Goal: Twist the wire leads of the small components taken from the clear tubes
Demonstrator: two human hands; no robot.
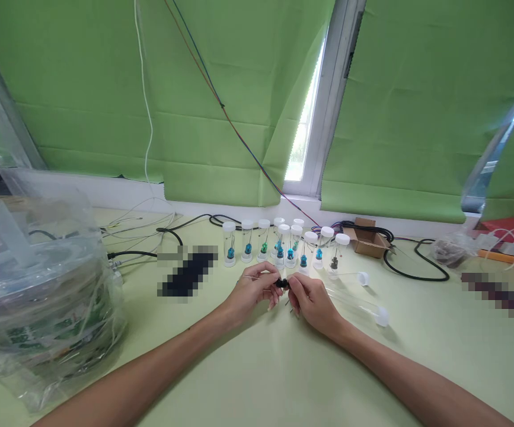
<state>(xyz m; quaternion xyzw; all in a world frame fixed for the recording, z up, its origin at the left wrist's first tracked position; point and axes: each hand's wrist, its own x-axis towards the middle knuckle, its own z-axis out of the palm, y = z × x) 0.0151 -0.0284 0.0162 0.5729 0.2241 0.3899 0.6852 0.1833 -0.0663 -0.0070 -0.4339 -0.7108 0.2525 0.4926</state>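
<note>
Between my two hands is a small black part, too small to make out its kind. The fingers of my left hand pinch its left side, and a thin rod or wire sticks out leftward past them. From the right, my right hand grips the same part between thumb and fingers. Thin dark rods show just below the right fingertips. Just beyond the hands, several clear tubes with white caps stand upright, holding small blue, green or dark pieces with thin rods. A clear tube lies beside my right hand.
A second clear tube with a white cap lies behind it. On the left stands a large plastic-wrapped roll. An open cardboard box and black cables are at the back right. Green blinds hang behind the table.
</note>
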